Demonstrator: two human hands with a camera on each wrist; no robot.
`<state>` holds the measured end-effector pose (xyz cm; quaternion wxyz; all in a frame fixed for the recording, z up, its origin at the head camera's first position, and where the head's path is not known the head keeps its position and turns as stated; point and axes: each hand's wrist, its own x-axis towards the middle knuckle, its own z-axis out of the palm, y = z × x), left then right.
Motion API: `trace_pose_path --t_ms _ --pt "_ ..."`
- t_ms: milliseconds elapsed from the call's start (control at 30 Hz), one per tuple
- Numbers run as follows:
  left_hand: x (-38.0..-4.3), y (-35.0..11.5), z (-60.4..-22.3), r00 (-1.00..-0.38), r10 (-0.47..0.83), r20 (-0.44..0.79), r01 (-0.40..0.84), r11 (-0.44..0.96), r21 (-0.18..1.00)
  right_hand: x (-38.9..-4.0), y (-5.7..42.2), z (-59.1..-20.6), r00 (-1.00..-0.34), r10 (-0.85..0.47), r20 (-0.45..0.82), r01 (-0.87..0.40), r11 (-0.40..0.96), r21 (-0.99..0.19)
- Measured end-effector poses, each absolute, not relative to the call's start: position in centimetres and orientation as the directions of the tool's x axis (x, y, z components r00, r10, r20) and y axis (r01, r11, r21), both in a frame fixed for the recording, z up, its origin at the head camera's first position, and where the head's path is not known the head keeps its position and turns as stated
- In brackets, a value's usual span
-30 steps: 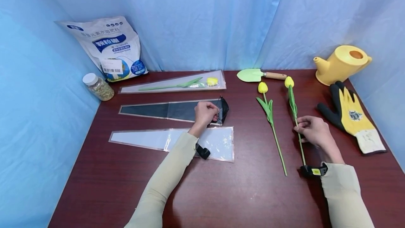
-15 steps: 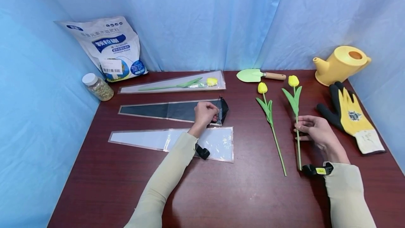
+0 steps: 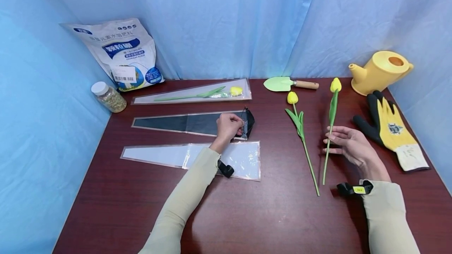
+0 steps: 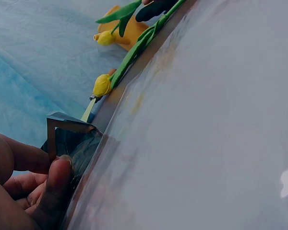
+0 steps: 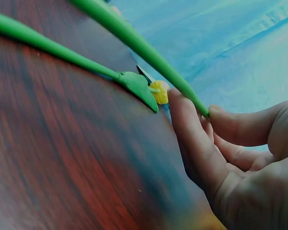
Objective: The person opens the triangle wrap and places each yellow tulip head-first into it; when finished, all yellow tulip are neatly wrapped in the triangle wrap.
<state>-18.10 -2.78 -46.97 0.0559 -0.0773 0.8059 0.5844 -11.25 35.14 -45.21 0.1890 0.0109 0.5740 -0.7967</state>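
Note:
My left hand (image 3: 230,126) pinches the open end of the dark flower sleeve (image 3: 166,122), the middle one of three tapered sleeves; its mouth stands raised. In the left wrist view, thumb and finger grip the sleeve's clear edge (image 4: 52,139). My right hand (image 3: 347,144) pinches the green stem of a yellow tulip (image 3: 333,109) between thumb and fingers, flower pointing away from me. A second yellow tulip (image 3: 300,128) lies on the table just left of it. The right wrist view shows the held stem (image 5: 149,55) above the lying one.
A pale sleeve (image 3: 155,153) lies nearest me, under my left forearm; the far sleeve (image 3: 148,99) has a tulip inside. Behind are a trowel (image 3: 279,84), a watering can (image 3: 374,73), a glove (image 3: 392,124), a fertilizer bag (image 3: 130,58) and a jar (image 3: 111,99).
My right hand has turned the tulip about its stem, so its leaves show edge-on; the flower has swung right and the stem's lower end left. My left hand stays put on the sleeve.

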Motion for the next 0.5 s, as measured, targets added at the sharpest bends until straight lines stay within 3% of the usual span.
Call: trace_pose_path --t_ms 500 --pt "-18.13 -2.82 -47.02 -0.982 -0.061 -0.177 -0.187 0.314 0.931 -11.36 34.31 -45.39 -0.931 -0.317 -0.183 0.33 -0.511 -0.793"
